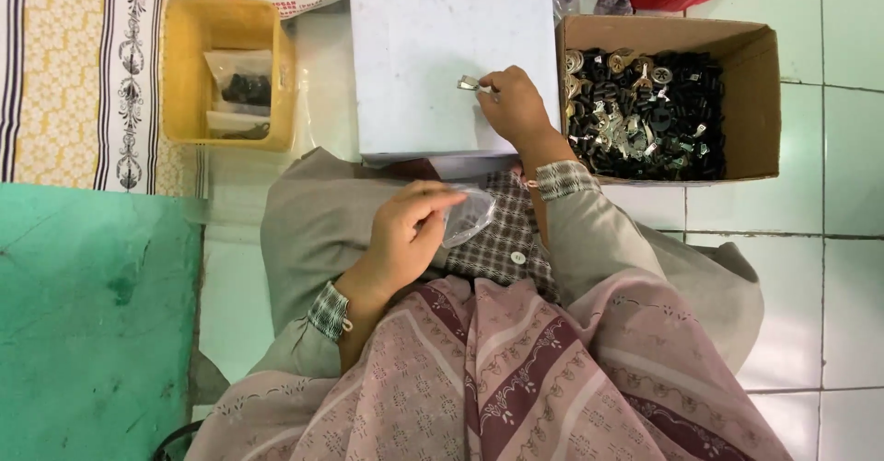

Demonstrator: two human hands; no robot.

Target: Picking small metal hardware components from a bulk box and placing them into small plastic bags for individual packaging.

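Right hand (pixel 516 106) over the white board (pixel 414 65), fingers pinched shut on a small silver metal clip (pixel 469 82) held just above the board's upper middle. Left hand (pixel 405 240) in the lap, fingers curled closed around a small clear plastic bag (pixel 468 214), bag's mouth toward the board. Cardboard box (pixel 760 93) just right of the board, loaded with black and silver small parts (pixel 645 116). Yellow plastic bin (pixel 184 74) left of the board, holding bagged dark pieces. Green mat (pixel 92 323) on the tiled floor, far left.
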